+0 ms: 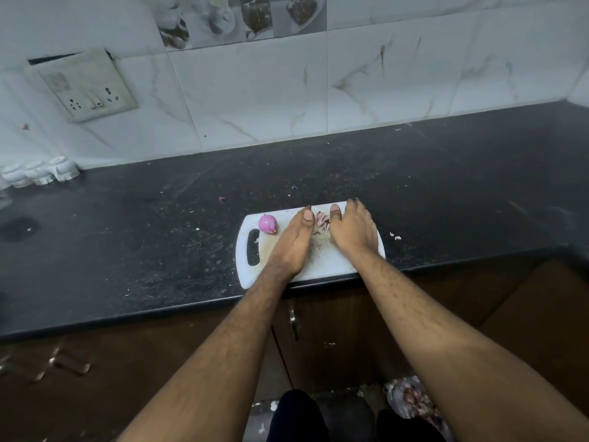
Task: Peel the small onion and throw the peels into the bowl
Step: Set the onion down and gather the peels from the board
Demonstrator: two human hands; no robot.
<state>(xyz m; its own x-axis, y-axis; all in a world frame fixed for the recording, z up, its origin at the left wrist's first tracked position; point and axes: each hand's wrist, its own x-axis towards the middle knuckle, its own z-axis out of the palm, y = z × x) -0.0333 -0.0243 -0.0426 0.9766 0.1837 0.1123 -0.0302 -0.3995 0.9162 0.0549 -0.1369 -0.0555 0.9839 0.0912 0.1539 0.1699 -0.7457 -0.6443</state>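
A small peeled pink onion (268, 223) lies at the far left of the white cutting board (322, 263), beside its handle slot. A little heap of purple peels (322, 220) sits on the board between my two hands. My left hand (294, 242) rests edge-down on the board just left of the heap, fingers together, holding nothing. My right hand (352, 229) lies on the board right of the heap, fingers spread and curved toward it. No bowl is in view.
The board lies at the front edge of a black stone counter (159, 237) speckled with peel scraps. White jars (39, 172) stand at the far left by the tiled wall. A bag of onions (411, 398) lies on the floor below.
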